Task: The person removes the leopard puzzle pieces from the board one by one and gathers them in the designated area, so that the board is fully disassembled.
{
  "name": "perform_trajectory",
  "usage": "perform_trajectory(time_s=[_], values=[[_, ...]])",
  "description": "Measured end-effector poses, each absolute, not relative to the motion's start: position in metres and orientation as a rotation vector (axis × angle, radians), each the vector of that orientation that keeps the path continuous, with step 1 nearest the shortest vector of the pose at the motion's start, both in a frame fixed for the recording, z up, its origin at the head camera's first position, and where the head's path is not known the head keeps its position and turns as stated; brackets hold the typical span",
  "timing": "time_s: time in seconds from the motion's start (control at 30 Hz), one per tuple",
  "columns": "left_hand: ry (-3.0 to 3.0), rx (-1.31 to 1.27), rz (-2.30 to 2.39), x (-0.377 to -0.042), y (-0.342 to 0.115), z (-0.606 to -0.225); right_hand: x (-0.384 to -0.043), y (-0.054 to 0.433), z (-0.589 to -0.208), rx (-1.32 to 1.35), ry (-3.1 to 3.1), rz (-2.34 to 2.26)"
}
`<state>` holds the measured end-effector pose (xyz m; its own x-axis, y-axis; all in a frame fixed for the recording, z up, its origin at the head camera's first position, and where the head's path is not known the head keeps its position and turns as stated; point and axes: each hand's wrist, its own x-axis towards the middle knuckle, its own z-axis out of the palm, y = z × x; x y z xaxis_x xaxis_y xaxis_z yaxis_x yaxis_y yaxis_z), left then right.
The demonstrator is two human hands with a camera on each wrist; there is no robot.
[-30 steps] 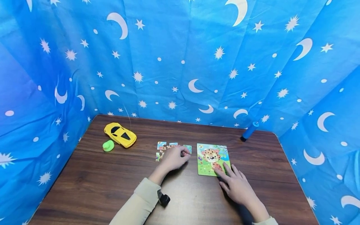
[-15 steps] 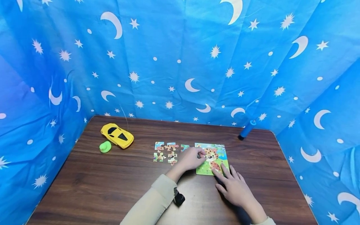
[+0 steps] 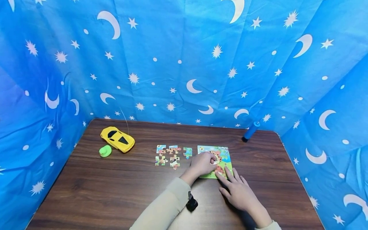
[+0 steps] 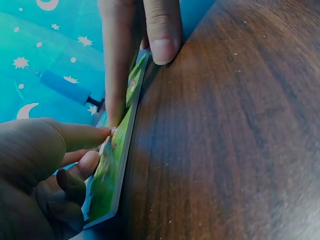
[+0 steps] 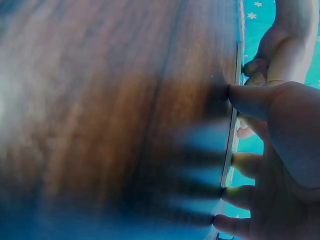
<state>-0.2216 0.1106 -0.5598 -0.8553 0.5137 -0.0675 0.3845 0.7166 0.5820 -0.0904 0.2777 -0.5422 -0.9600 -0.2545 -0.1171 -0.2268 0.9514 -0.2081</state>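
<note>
The left hand (image 3: 201, 164) now sits farther right over the puzzle board (image 3: 225, 157), towards the far edge of the counter (image 3: 115, 182), fingers curled, grasp impossible to tell, while the right hand (image 3: 241, 193) rests straight fingers on the board's near-right corner, probably steadying it.

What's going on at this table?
A person is working bare-handed on a leopard puzzle board. The left grip is over the board with its fingertips down at the picture; whether it holds a piece isn't clear. The right grip has spread fingers at the board's lower right edge. Five loose puzzle pieces lie on the table left of the board. Off to the left sit a yellow toy car and green toy duck.
</note>
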Motion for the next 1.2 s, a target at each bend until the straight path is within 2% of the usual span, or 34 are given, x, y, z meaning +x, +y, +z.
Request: perform_trajectory(time_s=[0.4, 1.2], values=[[2.734, 0.696, 0.794, -0.2197, 0.1152, -0.5622, -0.0896, 0.2759, -0.5402, -0.342, 2.949, -0.304], [2.698, 0.647, 0.981, -0.2184, 0.1151, -0.5638, -0.0879, 0.2757, -0.5382, -0.327, 2.913, -0.308]])
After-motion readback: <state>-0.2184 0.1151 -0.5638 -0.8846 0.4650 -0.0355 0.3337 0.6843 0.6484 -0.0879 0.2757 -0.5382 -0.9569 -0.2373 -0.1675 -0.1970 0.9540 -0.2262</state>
